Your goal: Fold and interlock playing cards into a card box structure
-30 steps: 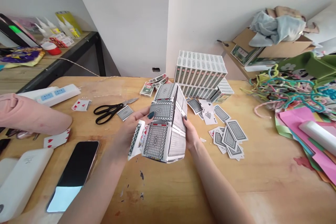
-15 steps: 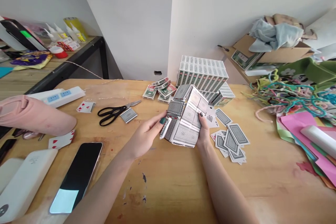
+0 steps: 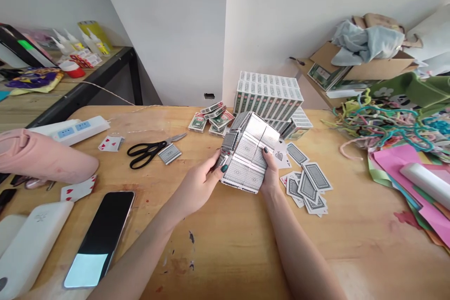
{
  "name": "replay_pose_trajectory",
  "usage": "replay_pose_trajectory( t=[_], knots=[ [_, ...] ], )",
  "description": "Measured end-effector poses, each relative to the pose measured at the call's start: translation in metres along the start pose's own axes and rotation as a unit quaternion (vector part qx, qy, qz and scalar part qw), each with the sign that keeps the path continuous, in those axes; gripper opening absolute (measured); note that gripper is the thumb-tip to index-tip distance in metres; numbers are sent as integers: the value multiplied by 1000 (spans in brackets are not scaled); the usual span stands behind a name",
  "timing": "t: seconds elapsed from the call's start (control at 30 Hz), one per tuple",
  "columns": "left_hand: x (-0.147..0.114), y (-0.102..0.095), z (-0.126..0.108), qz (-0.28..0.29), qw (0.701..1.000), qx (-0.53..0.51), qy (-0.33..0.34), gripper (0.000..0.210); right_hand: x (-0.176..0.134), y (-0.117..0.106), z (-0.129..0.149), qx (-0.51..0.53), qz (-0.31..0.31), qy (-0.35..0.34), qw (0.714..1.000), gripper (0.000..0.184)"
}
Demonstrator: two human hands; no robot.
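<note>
Between my hands, raised over the table, is a box-like model made of playing cards (image 3: 248, 154), its grey patterned card backs facing out. My left hand (image 3: 202, 180) grips its left side, thumb pressed near the lower left edge. My right hand (image 3: 270, 171) holds the right side, thumb on top and the other fingers hidden beneath. Just right of it lie loose playing cards (image 3: 309, 187), mostly face down, and an ace of spades (image 3: 280, 154). Black-handled scissors (image 3: 147, 150) rest on the left beside a small cut card piece (image 3: 169, 153).
Behind the model stand stacked card packs (image 3: 269, 96) and a few loose packs (image 3: 211, 119). At left are a phone (image 3: 100, 239), a power bank (image 3: 38, 234), a pink roll (image 3: 45, 157) and a power strip (image 3: 75, 130). Pipe cleaners (image 3: 386, 126) and coloured paper (image 3: 404, 178) lie right.
The card model has turned slightly, showing more of its broad top face and less of its left side. My left thumb now presses the edge flap that stood out before. The view shifted slightly.
</note>
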State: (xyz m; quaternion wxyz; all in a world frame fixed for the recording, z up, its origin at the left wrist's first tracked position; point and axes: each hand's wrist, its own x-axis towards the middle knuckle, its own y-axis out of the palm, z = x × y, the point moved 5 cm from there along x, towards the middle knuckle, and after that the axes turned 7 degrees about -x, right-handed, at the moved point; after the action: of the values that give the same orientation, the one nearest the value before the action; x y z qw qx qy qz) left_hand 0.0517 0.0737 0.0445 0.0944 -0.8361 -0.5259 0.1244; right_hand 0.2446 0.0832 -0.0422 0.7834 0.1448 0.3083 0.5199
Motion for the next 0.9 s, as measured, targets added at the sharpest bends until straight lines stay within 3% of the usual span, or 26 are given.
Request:
replay_pose_trajectory(
  t=[0.23,0.37,0.47,0.6,0.77,0.9],
  knots=[
    [-7,-17,-7,89,996,-3,-13,60,-2,4,0,-1,11,28,1000,35],
    [-10,-27,-9,110,993,11,-35,59,-3,7,-2,-14,24,44,999,33],
    [-11,-32,-13,71,994,87,-10,60,-4,8,-4,-22,28,55,998,31],
    [-10,-32,-22,1,981,175,80,59,-5,7,-6,-26,14,69,997,29],
    [-8,-25,-25,-19,973,162,166,60,-3,5,-9,-13,-1,82,997,31],
    [-5,-20,-24,-4,975,114,190,61,-1,2,-12,-6,-6,87,996,33]
  ],
)
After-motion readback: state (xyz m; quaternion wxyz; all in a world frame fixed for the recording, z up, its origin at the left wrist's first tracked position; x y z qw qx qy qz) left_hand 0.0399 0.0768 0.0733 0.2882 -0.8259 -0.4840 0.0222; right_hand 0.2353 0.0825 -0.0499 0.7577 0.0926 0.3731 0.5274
